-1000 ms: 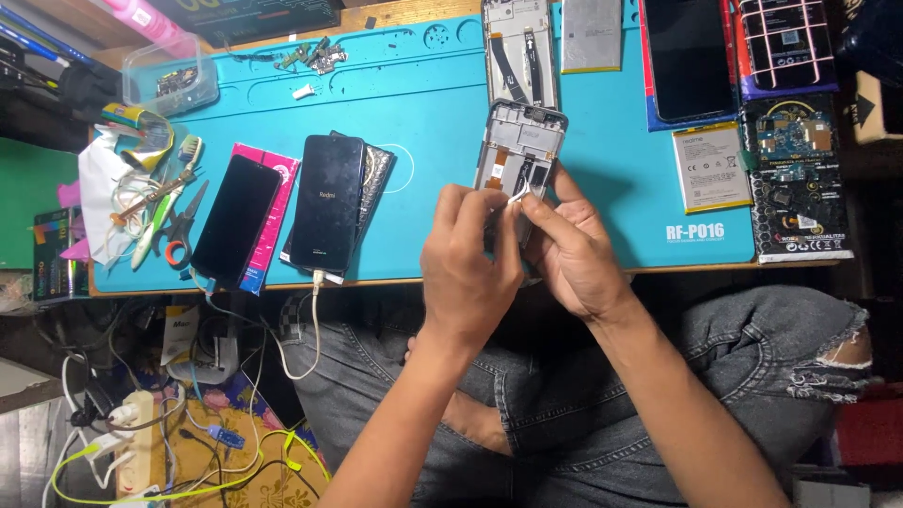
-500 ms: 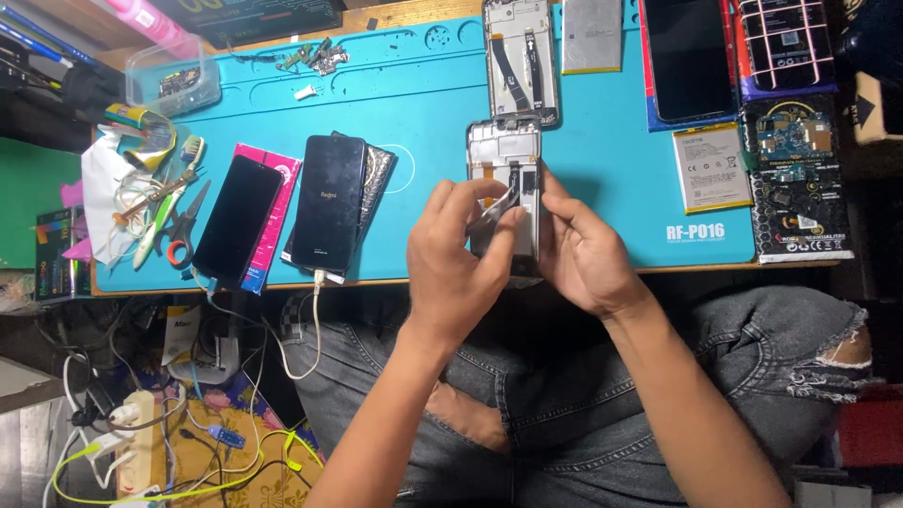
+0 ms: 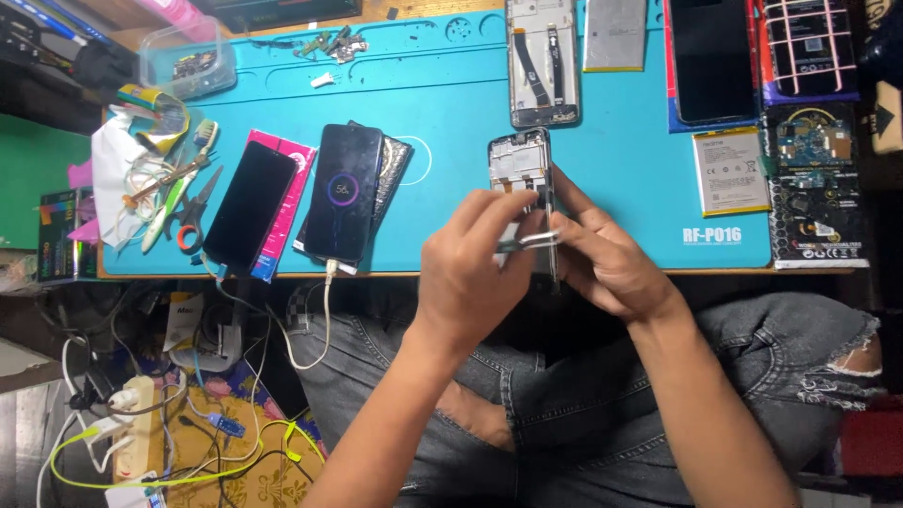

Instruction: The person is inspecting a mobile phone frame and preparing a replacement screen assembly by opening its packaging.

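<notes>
The left hand and the right hand together hold an opened grey smartphone frame with exposed internals, tilted on edge over the near edge of the blue silicone work mat. The left fingers are pinched on slim metal tweezers whose tips meet the frame; the right fingers are clamped around the frame's right side. A black phone with a lit charging screen lies on the mat, left of the frame.

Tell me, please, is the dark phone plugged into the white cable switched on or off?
On: the dark phone shows a glowing ring on its screen, with the white cable plugged in.
</notes>
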